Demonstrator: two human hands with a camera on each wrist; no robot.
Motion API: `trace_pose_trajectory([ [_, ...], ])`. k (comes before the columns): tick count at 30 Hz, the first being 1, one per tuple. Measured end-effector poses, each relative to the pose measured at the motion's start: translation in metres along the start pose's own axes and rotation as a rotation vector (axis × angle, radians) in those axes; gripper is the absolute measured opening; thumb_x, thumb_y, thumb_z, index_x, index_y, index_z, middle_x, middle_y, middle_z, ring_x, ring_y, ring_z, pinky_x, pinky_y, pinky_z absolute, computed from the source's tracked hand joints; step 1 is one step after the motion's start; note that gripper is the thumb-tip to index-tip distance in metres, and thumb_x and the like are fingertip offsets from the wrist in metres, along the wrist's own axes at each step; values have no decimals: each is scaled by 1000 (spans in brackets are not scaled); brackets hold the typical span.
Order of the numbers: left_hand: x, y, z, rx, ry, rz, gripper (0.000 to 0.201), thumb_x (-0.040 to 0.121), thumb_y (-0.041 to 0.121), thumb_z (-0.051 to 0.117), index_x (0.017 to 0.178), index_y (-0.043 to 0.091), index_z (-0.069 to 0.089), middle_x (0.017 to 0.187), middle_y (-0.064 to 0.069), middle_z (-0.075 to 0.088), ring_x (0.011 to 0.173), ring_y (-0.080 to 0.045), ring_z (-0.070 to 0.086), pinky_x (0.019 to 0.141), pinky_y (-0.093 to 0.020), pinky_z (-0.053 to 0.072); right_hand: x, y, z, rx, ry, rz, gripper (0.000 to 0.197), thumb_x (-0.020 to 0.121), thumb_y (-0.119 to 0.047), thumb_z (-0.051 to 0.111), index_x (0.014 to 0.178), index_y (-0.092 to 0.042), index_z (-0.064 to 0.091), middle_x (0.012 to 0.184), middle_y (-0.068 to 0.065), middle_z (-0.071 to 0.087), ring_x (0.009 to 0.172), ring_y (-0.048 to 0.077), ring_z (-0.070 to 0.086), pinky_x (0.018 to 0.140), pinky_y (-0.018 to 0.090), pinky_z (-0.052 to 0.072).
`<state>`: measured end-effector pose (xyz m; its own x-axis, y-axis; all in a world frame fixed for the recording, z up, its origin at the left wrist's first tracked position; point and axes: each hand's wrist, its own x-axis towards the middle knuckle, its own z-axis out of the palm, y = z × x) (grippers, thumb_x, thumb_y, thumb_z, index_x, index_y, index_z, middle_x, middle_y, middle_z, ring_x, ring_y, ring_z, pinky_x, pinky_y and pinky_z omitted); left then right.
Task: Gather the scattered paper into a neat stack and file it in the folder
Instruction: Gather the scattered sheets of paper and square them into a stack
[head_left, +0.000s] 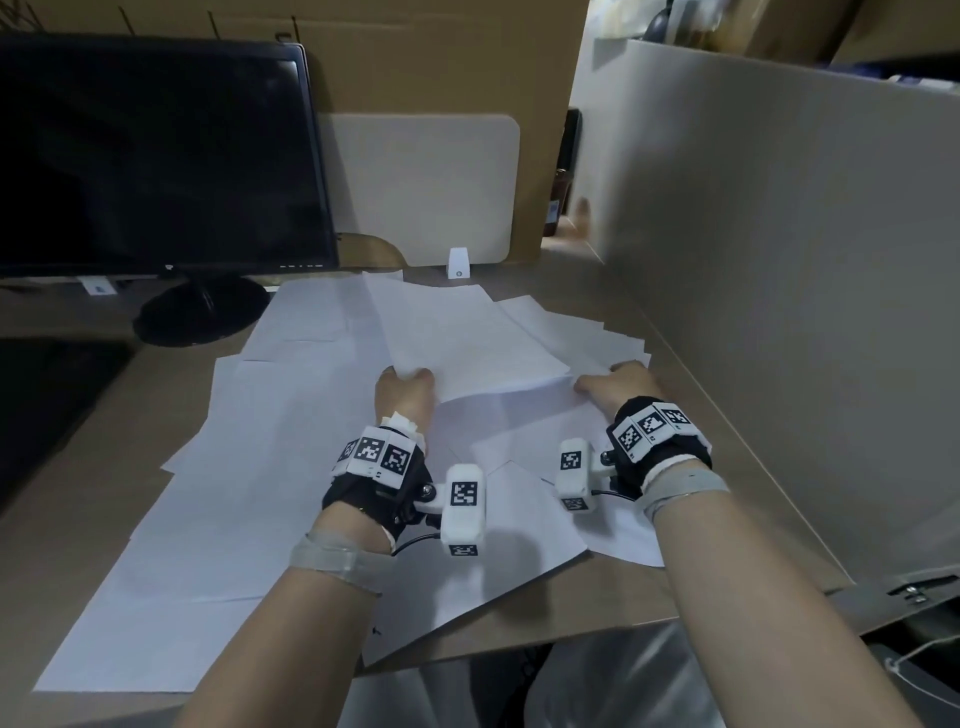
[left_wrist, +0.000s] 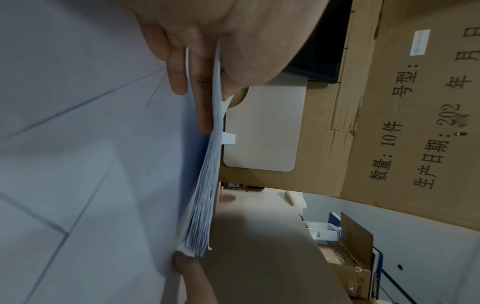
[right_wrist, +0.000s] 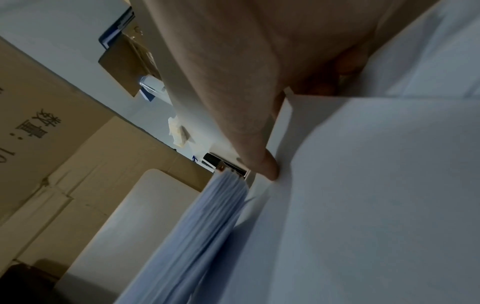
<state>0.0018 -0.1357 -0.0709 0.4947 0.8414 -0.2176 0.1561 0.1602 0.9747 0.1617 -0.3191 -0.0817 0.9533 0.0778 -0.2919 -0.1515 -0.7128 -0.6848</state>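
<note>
My left hand (head_left: 404, 391) pinched the near left corner of a lifted stack of paper (head_left: 467, 343), thumb above and fingers (left_wrist: 205, 107) beneath, at the middle of the head frame. My right hand (head_left: 621, 387) lay at the stack's right edge, thumb (right_wrist: 262, 160) pressed on a sheet; I could not tell how its other fingers sat. Loose sheets (head_left: 223, 467) spread over the desk (head_left: 691, 384) toward the lower left, below the monitor (head_left: 156, 156).

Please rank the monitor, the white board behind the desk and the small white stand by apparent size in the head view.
1. monitor
2. white board
3. small white stand
The monitor sits nearer the camera, which may exaggerate its lead.
</note>
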Motion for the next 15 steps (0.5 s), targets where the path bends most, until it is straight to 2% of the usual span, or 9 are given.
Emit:
trace_pose_trajectory([
  [1, -1, 0, -1, -18, -1, -2, 11, 91, 6, 51, 101, 7, 56, 78, 0, 56, 67, -18, 53, 57, -21, 44, -3, -1, 0, 43, -25, -15, 54, 57, -45, 73, 100, -14, 64, 97, 8, 69, 86, 29, 66, 80, 37, 56],
  [3, -1, -1, -2, -54, -5, -21, 16, 91, 9, 51, 105, 7, 59, 86, -4, 60, 73, -21, 54, 68, -26, 43, -17, -6, -3, 121, -52, -38, 40, 67, -39, 73, 94, -9, 66, 88, 10, 71, 80, 29, 69, 79, 39, 58],
  [4, -1, 0, -4, -72, -1, -32, 18, 90, 10, 51, 106, 7, 59, 87, -4, 60, 71, -21, 53, 68, -26, 42, -19, -7, -1, 154, -72, -47, 37, 70, -37, 72, 92, -8, 66, 87, 10, 71, 79, 29, 70, 80, 40, 59],
  [6, -3, 2, -6, -112, 3, -52, 16, 90, 12, 52, 105, 10, 59, 79, 0, 56, 64, -18, 49, 60, -23, 40, -26, -7, 0, 232, -101, -70, 32, 71, -34, 73, 88, -8, 66, 84, 10, 71, 80, 30, 70, 78, 41, 59],
  [9, -7, 7, -11, -149, -9, -60, 11, 91, 14, 51, 101, 14, 56, 72, 5, 48, 56, -14, 41, 49, -20, 31, -36, -2, -4, 475, 48, -37, 18, 76, -26, 68, 81, -9, 63, 84, 11, 71, 84, 34, 70, 75, 47, 58],
  [10, -8, 9, -12, -161, -13, -56, 11, 91, 14, 51, 102, 15, 55, 73, 6, 49, 57, -13, 42, 51, -20, 32, -41, 0, -6, 544, 93, -30, 12, 80, -21, 64, 84, -10, 63, 86, 11, 71, 79, 33, 70, 66, 44, 57],
  [12, -8, 11, -14, -211, -19, -51, 14, 91, 13, 53, 105, 16, 55, 81, 6, 56, 65, -11, 49, 60, -21, 40, -55, 3, -6, 580, 11, -2, 10, 88, -15, 56, 91, -6, 58, 87, 13, 74, 57, 25, 65, 41, 29, 45],
  [13, -8, 12, -15, -230, -22, -53, 15, 91, 12, 53, 105, 16, 55, 85, 6, 58, 69, -10, 52, 66, -21, 42, -62, 3, -2, 570, -80, 15, 10, 89, -13, 54, 94, -4, 56, 85, 13, 75, 48, 21, 60, 36, 22, 36],
  [15, -7, 13, -16, -242, -41, -63, 9, 91, 12, 54, 97, 17, 57, 86, 7, 60, 72, -9, 55, 73, -23, 43, -71, 0, 8, 570, -185, 20, 18, 87, -10, 56, 102, 1, 54, 80, 11, 76, 41, 16, 55, 35, 16, 29],
])
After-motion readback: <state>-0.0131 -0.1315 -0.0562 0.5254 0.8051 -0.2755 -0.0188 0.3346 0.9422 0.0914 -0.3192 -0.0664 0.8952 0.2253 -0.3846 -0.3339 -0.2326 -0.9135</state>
